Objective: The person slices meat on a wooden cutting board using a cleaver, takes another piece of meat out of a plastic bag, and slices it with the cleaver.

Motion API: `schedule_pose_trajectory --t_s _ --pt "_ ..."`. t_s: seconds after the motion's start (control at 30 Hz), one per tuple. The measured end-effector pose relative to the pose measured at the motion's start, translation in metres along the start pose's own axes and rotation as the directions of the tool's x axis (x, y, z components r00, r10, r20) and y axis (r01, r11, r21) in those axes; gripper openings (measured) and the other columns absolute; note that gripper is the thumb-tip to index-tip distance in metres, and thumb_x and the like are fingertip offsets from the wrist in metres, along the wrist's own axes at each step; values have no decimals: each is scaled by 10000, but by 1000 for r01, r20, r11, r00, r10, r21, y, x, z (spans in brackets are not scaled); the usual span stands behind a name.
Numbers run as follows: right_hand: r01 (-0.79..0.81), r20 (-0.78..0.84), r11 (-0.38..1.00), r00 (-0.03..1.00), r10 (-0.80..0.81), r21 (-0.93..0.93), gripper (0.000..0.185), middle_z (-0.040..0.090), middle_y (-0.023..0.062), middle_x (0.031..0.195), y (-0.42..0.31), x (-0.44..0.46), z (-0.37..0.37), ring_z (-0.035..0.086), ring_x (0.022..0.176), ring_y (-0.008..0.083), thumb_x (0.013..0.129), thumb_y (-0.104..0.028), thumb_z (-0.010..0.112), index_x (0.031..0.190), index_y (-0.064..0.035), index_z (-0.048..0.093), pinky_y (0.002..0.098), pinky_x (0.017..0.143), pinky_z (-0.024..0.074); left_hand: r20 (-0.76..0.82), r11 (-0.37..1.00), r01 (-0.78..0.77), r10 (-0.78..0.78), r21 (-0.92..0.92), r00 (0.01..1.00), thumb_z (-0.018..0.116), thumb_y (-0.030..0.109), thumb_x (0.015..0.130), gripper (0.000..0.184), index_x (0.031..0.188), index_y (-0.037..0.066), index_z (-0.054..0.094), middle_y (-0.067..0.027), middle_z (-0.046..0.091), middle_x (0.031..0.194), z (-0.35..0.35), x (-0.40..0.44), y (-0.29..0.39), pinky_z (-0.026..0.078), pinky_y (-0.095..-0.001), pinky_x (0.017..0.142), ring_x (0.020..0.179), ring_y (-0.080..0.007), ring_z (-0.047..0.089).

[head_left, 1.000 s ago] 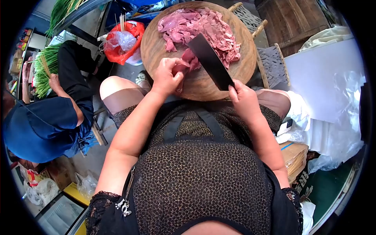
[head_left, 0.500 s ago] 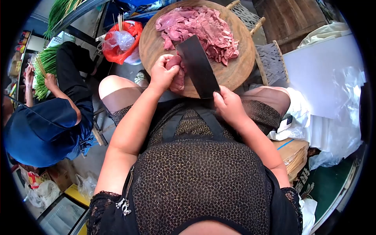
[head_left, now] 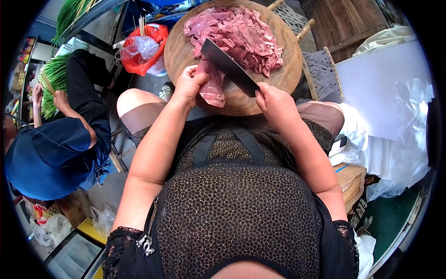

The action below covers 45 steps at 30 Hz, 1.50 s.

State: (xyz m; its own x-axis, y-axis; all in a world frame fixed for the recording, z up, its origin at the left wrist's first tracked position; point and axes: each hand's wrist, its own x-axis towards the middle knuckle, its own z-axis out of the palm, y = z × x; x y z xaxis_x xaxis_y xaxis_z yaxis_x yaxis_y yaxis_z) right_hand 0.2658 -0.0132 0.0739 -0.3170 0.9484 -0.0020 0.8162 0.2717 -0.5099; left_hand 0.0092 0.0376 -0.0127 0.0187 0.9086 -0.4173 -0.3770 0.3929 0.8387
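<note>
My right hand (head_left: pixel 274 101) is closed round the handle end of a dark, broad-bladed cleaver (head_left: pixel 231 69). The blade slants up and to the left, its far end over the edge of the sliced meat. My left hand (head_left: pixel 189 86) grips a chunk of raw meat (head_left: pixel 212 88) by its left side, and the chunk lies near the front of a round wooden chopping block (head_left: pixel 290 83). Just left of the blade, the chunk's upper part is partly covered by my fingers. Behind the cleaver spreads a heap of pink meat slices (head_left: pixel 246 32).
Left of the block stands a red plastic bag (head_left: pixel 160 44) with thin skewers. Another person in dark blue (head_left: pixel 51 153) sits at the left, holding sticks beside green stalks (head_left: pixel 55 76). A woven-seat chair (head_left: pixel 320 76) and a white board (head_left: pixel 376 88) are at the right.
The cleaver has turned from a broad face-on view to a narrower slant, with its tip further left. My right hand rose slightly, and the meat chunk now lies flatter and more exposed.
</note>
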Motion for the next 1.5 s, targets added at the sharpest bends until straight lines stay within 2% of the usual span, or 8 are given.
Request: schedule_pose_trajectory --t_s 0.17,0.23,0.27,0.53,0.73,1.03,1.3,1.5 --pt "-29 -3 965 1000 31 260 211 674 202 842 3 -12 12 678 809 371 954 -199 560 1050 -33 647 458 739 517 -58 880 -158 205 447 977 681 26 784 413 1172 8 544 -121 651 1049 -12 0 -2 545 -376 866 958 -256 656" --pt "-208 112 805 978 176 556 220 648 117 728 -3 -21 1 652 674 237 963 -190 569 1078 -29 664 380 658 507 298 18 -446 720 895 627 677 27 755 438 1177 39 560 -132 634 970 -7 -17 14 514 -408 874 956 -327 626" --pt "-368 231 674 929 288 640 219 582 30 667 -9 -22 -9 558 605 112 975 -182 569 1097 -26 662 300 589 473 386 -58 -525 746 849 542 667 34 748 395 1137 50 600 -168 600 941 -7 -17 21 496 -449 867 947 -384 594" --pt "-342 202 732 940 276 590 230 628 68 731 -5 -32 -17 588 642 138 968 -165 567 1122 -20 657 299 639 496 192 250 -293 362 923 912 806 264 764 473 1155 51 648 -179 619 983 -3 5 29 516 -366 902 1015 -287 637" --pt "-287 168 831 958 234 476 259 692 207 908 7 -38 -12 672 836 254 958 -159 558 1141 5 639 349 817 511 238 213 -324 349 922 907 881 205 663 623 1211 74 614 -165 601 1103 10 0 39 517 -379 922 1016 -290 637" --pt "-531 353 640 847 397 555 242 587 21 702 10 -47 -19 534 625 91 975 -178 555 1103 1 654 286 597 471 289 228 -323 173 918 942 775 144 689 529 1183 33 623 -148 661 910 37 -9 52 520 -378 826 900 -300 666" --pt "-347 227 811 936 269 471 243 663 144 768 14 -52 -21 645 681 241 960 -183 564 1103 -10 655 357 675 515 606 -43 -744 614 666 507 738 15 786 195 960 52 661 -113 632 897 13 -25 5 516 -370 743 820 -287 626" --pt "-168 135 921 982 128 351 229 664 235 920 8 -59 -28 653 853 409 932 -179 571 1097 -46 659 426 758 527 610 -151 -709 649 689 454 718 62 781 216 989 113 690 -65 633 922 5 -45 -2 528 -369 762 862 -268 627"
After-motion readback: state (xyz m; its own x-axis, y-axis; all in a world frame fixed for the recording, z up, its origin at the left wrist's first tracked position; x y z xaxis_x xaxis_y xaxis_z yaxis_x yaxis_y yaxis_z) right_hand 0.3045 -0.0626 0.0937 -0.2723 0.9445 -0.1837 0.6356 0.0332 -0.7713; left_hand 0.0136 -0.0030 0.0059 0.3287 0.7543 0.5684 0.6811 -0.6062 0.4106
